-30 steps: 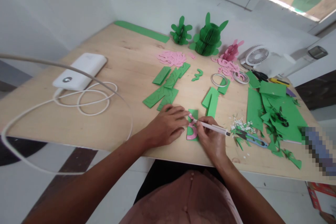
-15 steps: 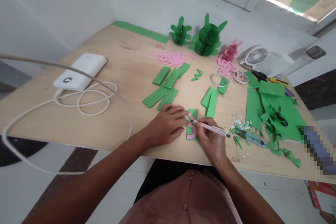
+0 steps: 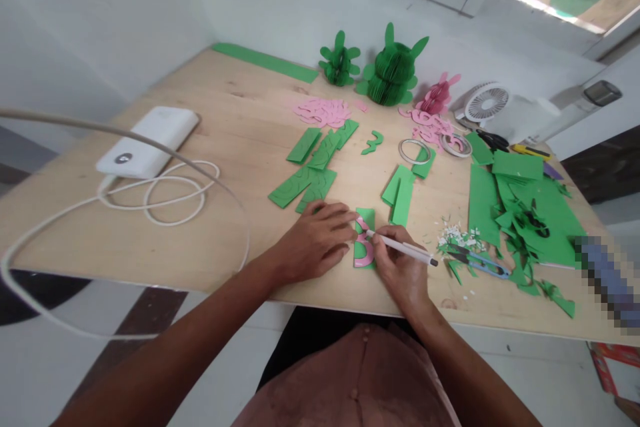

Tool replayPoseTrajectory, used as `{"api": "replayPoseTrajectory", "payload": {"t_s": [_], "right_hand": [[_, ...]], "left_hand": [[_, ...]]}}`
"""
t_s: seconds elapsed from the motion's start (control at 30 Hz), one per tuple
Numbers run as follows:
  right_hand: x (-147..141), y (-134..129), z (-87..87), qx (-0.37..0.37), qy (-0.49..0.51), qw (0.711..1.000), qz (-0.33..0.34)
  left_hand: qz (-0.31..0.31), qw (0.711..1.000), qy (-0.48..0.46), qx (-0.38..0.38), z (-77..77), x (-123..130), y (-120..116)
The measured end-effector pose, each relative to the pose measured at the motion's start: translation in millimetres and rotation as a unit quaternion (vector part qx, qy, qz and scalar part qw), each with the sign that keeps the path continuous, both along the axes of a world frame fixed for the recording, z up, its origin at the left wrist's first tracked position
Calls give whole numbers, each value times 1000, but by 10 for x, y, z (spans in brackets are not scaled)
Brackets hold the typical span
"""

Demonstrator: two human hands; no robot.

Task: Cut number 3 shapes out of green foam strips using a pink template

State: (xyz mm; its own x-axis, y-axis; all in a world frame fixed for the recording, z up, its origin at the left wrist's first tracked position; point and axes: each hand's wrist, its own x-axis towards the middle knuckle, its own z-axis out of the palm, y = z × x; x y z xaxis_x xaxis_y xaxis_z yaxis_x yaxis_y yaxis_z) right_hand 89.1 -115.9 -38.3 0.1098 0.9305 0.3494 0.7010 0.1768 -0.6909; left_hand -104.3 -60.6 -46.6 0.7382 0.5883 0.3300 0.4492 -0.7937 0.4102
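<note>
In the head view a white pen (image 3: 407,249) slants in my right hand (image 3: 404,270), whose fingers are closed round it. Its tip meets the edge of a pink curvy paper cutout (image 3: 369,255) lying on a small green paper piece (image 3: 367,213). My left hand (image 3: 320,240) lies flat with fingers stretched out, the fingertips at the cutout's left edge. Beyond it are folded green paper strips (image 3: 287,188), some with drawn curved lines. A wavy green cutout (image 3: 373,141) lies farther back. More folded green strips (image 3: 401,203) rest just beyond my right hand.
Blue-handled thread snips (image 3: 487,265) lie right, beside white and green scraps. Green sheets (image 3: 555,213), tape rolls (image 3: 415,152) and pink cutouts (image 3: 323,111) are farther back. Paper honeycomb figures (image 3: 393,73) and a small fan (image 3: 487,102) stand by the wall. A power bank (image 3: 150,140) with cable sits left.
The view has shifted slightly, moving most things a little left in the picture. Both hands keep nearly the same pose, with the pen still at the pink cutout's edge.
</note>
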Motion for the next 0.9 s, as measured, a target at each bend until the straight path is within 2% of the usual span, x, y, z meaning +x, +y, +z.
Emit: {"api": "replayPoseTrajectory", "payload": {"t_s": [0.9], "right_hand": [[-7,-8,12,-11,14,1000,2]], "left_hand": [[4,1000,11,-23,5,-13,9]]}}
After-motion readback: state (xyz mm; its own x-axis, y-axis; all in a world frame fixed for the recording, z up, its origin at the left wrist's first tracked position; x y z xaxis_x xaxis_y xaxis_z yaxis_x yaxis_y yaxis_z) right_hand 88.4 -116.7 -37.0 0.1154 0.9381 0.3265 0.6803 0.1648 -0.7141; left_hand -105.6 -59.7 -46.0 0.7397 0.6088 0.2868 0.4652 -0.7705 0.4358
